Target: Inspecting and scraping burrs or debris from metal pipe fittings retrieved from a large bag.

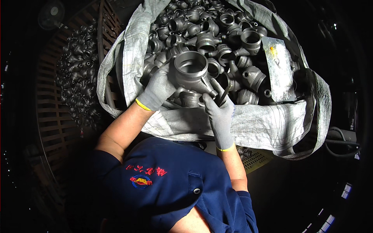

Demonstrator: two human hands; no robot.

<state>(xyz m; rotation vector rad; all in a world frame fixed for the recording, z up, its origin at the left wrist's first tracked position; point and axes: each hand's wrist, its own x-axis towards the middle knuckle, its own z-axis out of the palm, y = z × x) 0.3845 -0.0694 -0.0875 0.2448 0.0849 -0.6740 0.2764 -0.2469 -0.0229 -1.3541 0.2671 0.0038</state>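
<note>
A grey metal casting [189, 79] with a wide round mouth and a narrower spout is raised over the front part of a white woven bulk bag [268, 124]. My left hand [158, 88], in a grey glove with a yellow cuff, is closed on the casting's left side. The gloved right hand [220, 116] is by the spout at the lower right, its fingers wrapped round a slim dark tool [225, 94]. The tool's kind cannot be made out. Whether the right fingertips touch the spout is unclear.
Many similar castings [210, 29] fill the bag. A flat metal plate [278, 70] with a yellow mark leans on them at the right. Left of the bag, a slatted brown crate [48, 106] holds smaller metal parts [77, 70]. Webbing loops [322, 112] hang at the bag's right edge.
</note>
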